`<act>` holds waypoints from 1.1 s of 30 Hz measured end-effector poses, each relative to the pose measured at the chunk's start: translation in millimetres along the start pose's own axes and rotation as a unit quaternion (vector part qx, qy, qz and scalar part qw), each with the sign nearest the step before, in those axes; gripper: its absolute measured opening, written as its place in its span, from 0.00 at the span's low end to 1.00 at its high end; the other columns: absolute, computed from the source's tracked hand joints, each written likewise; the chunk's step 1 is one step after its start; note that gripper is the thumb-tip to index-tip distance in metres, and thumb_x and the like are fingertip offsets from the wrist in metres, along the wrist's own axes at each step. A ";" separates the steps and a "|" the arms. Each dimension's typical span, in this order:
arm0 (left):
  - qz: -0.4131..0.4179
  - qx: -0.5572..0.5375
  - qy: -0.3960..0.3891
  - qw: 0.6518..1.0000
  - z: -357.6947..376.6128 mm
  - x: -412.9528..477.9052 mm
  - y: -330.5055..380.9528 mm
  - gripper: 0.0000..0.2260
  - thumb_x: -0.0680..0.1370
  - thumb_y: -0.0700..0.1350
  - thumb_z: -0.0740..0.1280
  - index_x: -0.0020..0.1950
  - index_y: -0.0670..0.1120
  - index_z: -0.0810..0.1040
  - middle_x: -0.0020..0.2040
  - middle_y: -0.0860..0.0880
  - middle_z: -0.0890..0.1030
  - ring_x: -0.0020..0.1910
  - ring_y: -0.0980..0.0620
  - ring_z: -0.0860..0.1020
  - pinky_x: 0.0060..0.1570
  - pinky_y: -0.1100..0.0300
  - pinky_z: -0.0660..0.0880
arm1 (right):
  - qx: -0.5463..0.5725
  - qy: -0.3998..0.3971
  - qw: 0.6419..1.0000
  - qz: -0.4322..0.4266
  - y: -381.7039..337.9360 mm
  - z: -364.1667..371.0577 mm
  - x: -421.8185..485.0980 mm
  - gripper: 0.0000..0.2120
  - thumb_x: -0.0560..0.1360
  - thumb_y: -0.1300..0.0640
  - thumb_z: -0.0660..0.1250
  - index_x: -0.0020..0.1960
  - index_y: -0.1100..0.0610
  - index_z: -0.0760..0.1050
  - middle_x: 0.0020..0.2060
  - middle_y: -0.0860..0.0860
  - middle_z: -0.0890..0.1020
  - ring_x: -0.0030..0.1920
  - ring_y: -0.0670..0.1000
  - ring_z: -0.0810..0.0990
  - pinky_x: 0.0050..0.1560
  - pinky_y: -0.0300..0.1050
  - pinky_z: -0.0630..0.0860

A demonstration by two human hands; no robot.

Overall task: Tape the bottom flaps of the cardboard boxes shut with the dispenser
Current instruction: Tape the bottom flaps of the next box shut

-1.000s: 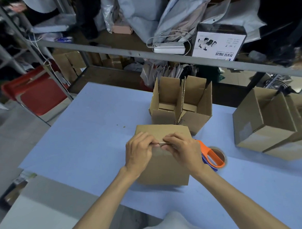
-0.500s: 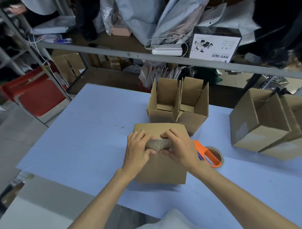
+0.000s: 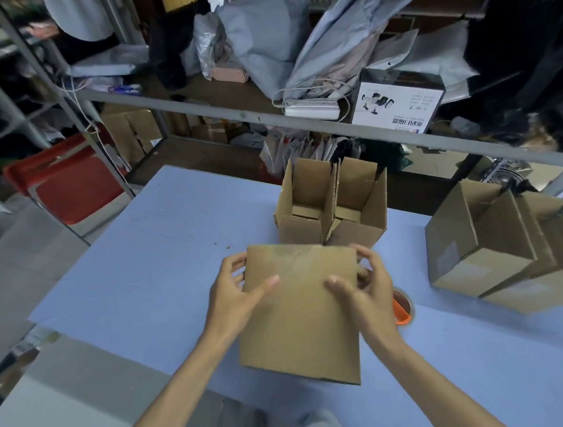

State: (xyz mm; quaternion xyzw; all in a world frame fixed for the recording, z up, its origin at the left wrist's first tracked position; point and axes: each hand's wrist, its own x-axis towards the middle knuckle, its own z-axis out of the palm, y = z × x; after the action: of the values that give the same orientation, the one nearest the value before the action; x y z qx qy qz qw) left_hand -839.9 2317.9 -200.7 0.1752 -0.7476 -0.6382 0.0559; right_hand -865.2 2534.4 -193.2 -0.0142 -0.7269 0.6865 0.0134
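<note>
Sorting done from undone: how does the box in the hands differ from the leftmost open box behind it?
The held box shows a closed face and is tilted; the open box stands upright, flaps up. The left hand and right hand grip the held box; the open box sits unheld. Both are brown cardboard.

- At least five brown cardboard boxes are counted: one closed centre box (image 3: 299, 318), a left open box (image 3: 298, 232) and a right open box (image 3: 359, 237) above it, a near right box (image 3: 476, 251) and a far right box (image 3: 532, 294) at the right edge.
- Two bare hands are counted: left hand (image 3: 235, 298), right hand (image 3: 369, 293).
- One orange-handled tape dispenser (image 3: 400, 311) is counted, partly hidden.
- One red folding chair (image 3: 72, 188) is counted, middle left.
</note>
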 end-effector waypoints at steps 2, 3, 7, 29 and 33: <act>0.066 -0.030 -0.055 0.996 -15.1 2.1 28.2 0.35 0.61 0.56 0.78 0.65 0.53 0.71 0.64 0.57 0.76 0.64 0.58 0.75 0.65 0.56 0.73 | 0.075 0.025 0.996 0.045 -28.0 -10.2 15.0 0.28 0.68 0.67 0.74 0.61 0.47 0.69 0.44 0.54 0.85 0.42 0.53 0.85 0.39 0.47 0.81; 0.105 -0.016 -0.097 0.990 -23.1 3.1 42.6 0.33 0.64 0.55 0.77 0.67 0.53 0.71 0.65 0.56 0.76 0.66 0.58 0.73 0.66 0.55 0.71 | 0.111 0.032 0.991 0.070 -40.6 -16.8 23.4 0.27 0.69 0.68 0.73 0.61 0.50 0.69 0.43 0.55 0.86 0.40 0.53 0.85 0.36 0.47 0.81; 0.178 0.032 -0.279 0.943 -35.5 0.1 84.3 0.35 0.66 0.59 0.74 0.72 0.57 0.69 0.76 0.58 0.62 0.74 0.59 0.61 0.66 0.63 0.66 | 0.133 0.060 0.976 0.162 -72.0 -36.9 51.2 0.25 0.66 0.65 0.76 0.60 0.52 0.74 0.41 0.57 0.85 0.36 0.54 0.85 0.31 0.45 0.79; 0.137 -0.104 -0.096 0.980 3.2 12.9 104.4 0.23 0.62 0.57 0.75 0.56 0.56 0.80 0.59 0.52 0.80 0.54 0.54 0.80 0.47 0.55 0.80 | 0.039 -0.099 0.983 -0.153 -108.3 -65.7 19.3 0.10 0.69 0.53 0.72 0.50 0.54 0.80 0.43 0.51 0.84 0.42 0.51 0.82 0.40 0.44 0.79; 0.155 -0.100 -0.101 0.978 7.5 17.3 111.8 0.28 0.65 0.59 0.73 0.64 0.61 0.74 0.58 0.55 0.80 0.54 0.56 0.80 0.46 0.59 0.79 | 0.030 -0.040 0.982 -0.181 -112.9 -57.6 22.7 0.08 0.70 0.60 0.72 0.49 0.53 0.80 0.42 0.50 0.84 0.41 0.51 0.82 0.40 0.46 0.80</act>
State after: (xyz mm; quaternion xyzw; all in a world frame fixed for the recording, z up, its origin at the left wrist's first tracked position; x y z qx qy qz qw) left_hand -879.6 2333.0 -95.6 -0.0151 -0.6996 -0.7079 0.0957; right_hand -885.9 2586.3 -77.2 0.1453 -0.6963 0.6944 0.1091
